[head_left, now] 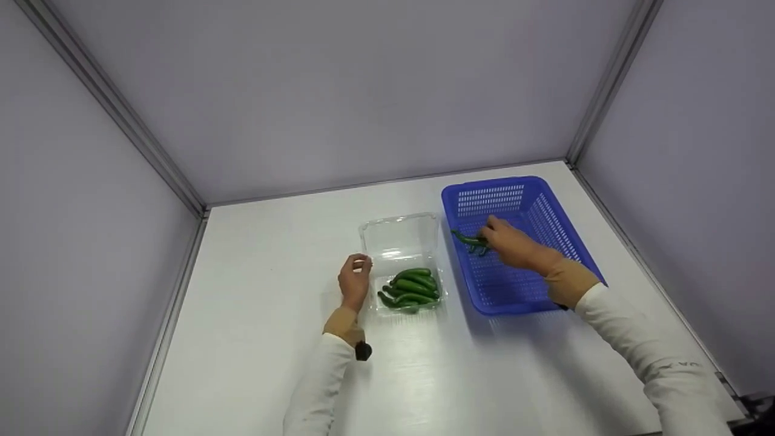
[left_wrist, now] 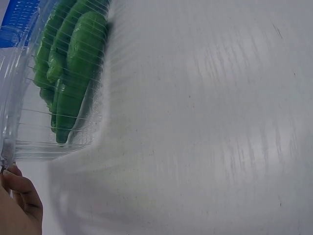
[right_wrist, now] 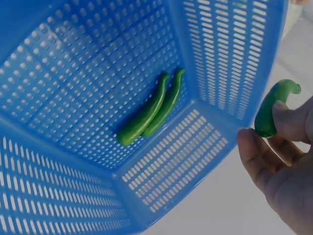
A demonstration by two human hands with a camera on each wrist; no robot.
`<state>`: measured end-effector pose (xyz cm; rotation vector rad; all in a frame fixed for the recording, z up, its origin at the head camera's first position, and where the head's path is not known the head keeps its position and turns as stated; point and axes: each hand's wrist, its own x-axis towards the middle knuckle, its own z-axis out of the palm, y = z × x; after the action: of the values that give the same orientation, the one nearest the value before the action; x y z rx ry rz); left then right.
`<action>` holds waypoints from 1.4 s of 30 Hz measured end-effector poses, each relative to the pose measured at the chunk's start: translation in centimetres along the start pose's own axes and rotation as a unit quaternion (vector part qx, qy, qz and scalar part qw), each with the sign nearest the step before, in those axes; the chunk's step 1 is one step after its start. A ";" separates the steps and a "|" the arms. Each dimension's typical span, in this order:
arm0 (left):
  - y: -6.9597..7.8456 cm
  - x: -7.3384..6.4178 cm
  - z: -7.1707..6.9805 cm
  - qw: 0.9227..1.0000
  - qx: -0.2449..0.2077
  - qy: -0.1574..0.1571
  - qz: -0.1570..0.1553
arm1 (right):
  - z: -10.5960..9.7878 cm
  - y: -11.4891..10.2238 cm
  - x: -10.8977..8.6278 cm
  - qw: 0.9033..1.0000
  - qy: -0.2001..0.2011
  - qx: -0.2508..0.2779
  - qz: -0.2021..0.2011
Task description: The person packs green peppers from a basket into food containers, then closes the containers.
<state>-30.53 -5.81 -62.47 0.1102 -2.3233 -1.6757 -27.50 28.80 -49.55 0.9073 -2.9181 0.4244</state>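
Note:
My right hand [head_left: 513, 243] pinches one green chili pepper [right_wrist: 270, 110] between thumb and fingers, over the blue basket [head_left: 496, 307]. Two more green peppers [right_wrist: 151, 113] lie side by side on the basket's floor in the right wrist view. At the left side of a clear plastic clamshell box [head_left: 399, 237], my left hand [head_left: 353, 283] pinches the edge with thumb and fingertips, as the left wrist view shows [left_wrist: 20, 200]. The box's lid stands raised at the back. Several green peppers [head_left: 415, 284] lie together in its base.
A white table [head_left: 266, 290] carries the box and, to its right, the basket with its slotted walls. Grey panels [head_left: 375, 91] close off the back and both sides.

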 end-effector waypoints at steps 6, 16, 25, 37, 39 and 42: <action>0.0 -0.1 0.2 1.000 0.002 -0.001 -0.007 | 0.4 -1.3 0.1 0.999 0.014 0.011 -0.032; 0.2 -0.2 0.5 1.000 0.005 0.004 0.000 | 2.3 -4.5 0.4 0.995 0.016 0.030 -0.089; 0.2 -0.1 0.6 1.000 0.002 0.004 -0.016 | 4.6 -6.3 0.8 0.991 0.026 0.051 -0.121; 0.2 -0.3 0.7 1.000 -0.010 0.009 0.002 | 5.8 -6.5 1.1 0.991 0.011 0.068 -0.111; 0.3 -0.3 0.6 1.000 -0.010 0.009 0.004 | 5.9 -6.5 1.1 0.991 0.010 0.067 -0.111; 0.3 -0.2 0.7 1.000 -0.012 0.006 -0.004 | 6.3 -6.5 1.1 0.991 0.010 0.061 -0.119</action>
<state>-30.48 -5.07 -62.45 0.1245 -2.2972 -1.7013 -24.56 21.30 -53.83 1.2422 -2.7440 0.5931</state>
